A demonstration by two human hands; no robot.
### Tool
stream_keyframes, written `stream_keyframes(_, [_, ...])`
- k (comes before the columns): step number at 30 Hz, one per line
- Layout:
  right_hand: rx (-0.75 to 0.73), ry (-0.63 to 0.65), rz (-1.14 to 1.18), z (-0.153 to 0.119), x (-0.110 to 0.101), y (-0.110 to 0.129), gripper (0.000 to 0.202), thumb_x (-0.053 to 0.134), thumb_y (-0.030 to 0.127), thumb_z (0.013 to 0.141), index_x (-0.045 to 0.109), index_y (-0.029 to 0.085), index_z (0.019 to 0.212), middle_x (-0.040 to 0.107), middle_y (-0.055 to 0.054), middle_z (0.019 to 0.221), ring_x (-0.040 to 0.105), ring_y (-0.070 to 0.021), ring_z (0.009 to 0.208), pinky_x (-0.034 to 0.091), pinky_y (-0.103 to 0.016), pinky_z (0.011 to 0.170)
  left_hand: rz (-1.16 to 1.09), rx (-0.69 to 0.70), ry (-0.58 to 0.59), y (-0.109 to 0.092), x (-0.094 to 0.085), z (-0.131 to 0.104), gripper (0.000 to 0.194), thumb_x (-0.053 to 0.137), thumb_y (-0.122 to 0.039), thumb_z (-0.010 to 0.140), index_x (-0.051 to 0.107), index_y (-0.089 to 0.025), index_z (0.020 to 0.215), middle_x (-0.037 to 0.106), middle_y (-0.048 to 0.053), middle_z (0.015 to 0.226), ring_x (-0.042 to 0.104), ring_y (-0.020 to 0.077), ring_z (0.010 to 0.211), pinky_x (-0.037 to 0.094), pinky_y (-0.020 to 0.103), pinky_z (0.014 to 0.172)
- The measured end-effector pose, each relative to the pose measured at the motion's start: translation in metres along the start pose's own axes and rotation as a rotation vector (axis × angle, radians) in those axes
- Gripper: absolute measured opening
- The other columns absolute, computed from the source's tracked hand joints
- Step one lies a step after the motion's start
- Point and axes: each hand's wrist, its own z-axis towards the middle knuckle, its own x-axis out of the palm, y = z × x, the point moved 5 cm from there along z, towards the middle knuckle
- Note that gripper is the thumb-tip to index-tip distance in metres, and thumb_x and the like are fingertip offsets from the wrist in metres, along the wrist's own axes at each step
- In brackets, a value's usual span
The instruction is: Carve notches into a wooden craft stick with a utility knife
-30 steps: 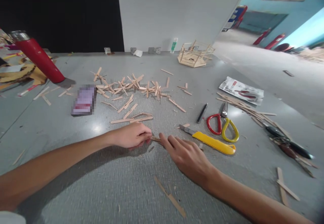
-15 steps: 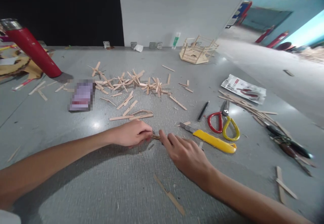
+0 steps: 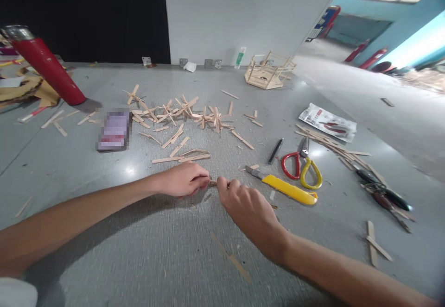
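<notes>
Low over the grey table, a narrow wooden stick (image 3: 212, 184) shows in the gap between my hands. My left hand (image 3: 186, 179) is closed on its left end, fingers curled down. My right hand (image 3: 245, 203) closes round the other end, thumb and forefinger near the left fingertips; most of the stick is hidden. Just right of my right hand lie a yellow utility knife (image 3: 288, 189) with its blade out and scissors (image 3: 304, 163) with one red and one yellow handle. A black pen (image 3: 276, 151) is beside them. Several loose craft sticks (image 3: 179, 147) lie beyond my left hand.
A heap of joined craft sticks (image 3: 184, 110) spreads across the middle. Left are a phone (image 3: 114, 130) and a red flask (image 3: 48, 68). At the back stands a hexagonal stick frame (image 3: 266, 78). A white packet (image 3: 327, 122) and dark-handled tools (image 3: 382, 189) lie right.
My right hand has turned slightly, its fingers curling tighter near the stick. My left hand stays almost in place. The view has shifted a little, moving the right-side objects leftward.
</notes>
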Motion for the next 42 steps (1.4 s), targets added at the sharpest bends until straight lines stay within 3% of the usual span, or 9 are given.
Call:
stream_keyframes(15, [-0.099,0.049,-0.002,0.0,0.006,-0.003,0.023,0.044,-0.003,0.087,0.052,0.018,0.081,0.057,0.0,0.057,0.058,-0.0138,0.043,0.019,-0.026,0.041,-0.067,-0.015,0.022,0.006,0.0,0.0,0.033,0.041,-0.024,0.099,0.05,-0.018,0.068,0.051,-0.004,0.045,0.049,0.0089,0.038,0.037,0.019,0.046])
stream_keyframes(29, [-0.076,0.121,0.116,-0.001,0.008,-0.007,0.023,0.044,-0.003,0.089,0.05,0.019,0.087,0.061,-0.001,0.066,0.059,-0.0137,0.053,0.025,-0.028,0.046,-0.091,-0.019,0.058,0.007,-0.002,0.0,0.029,0.042,-0.026,0.098,0.053,-0.018,0.073,0.052,-0.004,0.049,0.052,0.0104,0.04,0.037,0.02,0.047])
stream_keyframes(36, [-0.122,0.218,0.306,0.002,0.02,-0.013,0.017,0.043,0.005,0.095,0.05,0.018,0.103,0.066,-0.003,0.079,0.064,-0.0168,0.062,0.022,-0.031,0.049,-0.1,-0.059,0.109,0.007,-0.003,-0.001,0.029,0.04,-0.029,0.1,0.053,-0.019,0.075,0.052,-0.004,0.045,0.051,0.0112,0.04,0.038,0.021,0.049])
stream_keyframes(42, [-0.107,0.26,0.549,0.004,0.033,-0.019,0.018,0.041,0.004,0.094,0.052,0.017,0.098,0.07,-0.003,0.083,0.061,-0.015,0.061,0.016,-0.033,0.052,-0.146,-0.027,0.113,0.007,-0.003,-0.001,0.03,0.039,-0.03,0.1,0.053,-0.019,0.076,0.052,-0.004,0.047,0.051,0.0106,0.04,0.037,0.021,0.048])
